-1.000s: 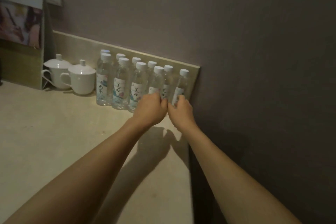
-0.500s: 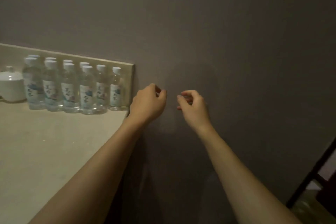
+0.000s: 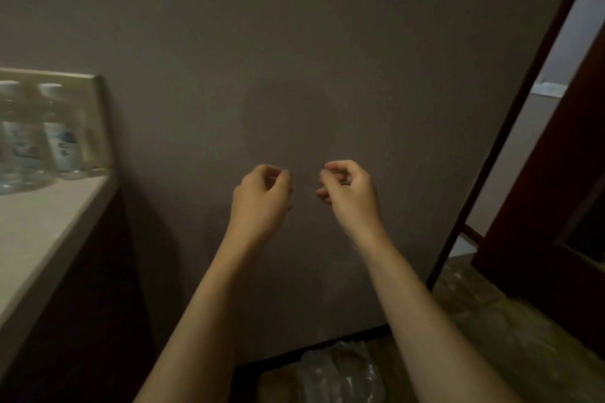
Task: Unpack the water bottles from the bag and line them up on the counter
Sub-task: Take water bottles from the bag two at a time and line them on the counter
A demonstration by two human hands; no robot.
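**Fingers loosely curled, both hands empty, off the bench**

Fingers [image 3: 278,175] of left hand [image 3: 260,199] and right hand [image 3: 352,195]: loosely curled, holding nothing, in front of wall. Water bottles [image 3: 62,127] far left of hands, upright at bench [image 3: 49,222] end. Bag [image 3: 340,373] on floor, below hands. Risk: end bottle stands near bench edge; a careless placement could knock it off.

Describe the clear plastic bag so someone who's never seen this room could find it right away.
Start at the big grey wall facing the person and follow it down to the dark strip at its foot. The plastic bag lies crumpled on the floor there, between the two forearms; it is the only shiny, see-through thing down there.
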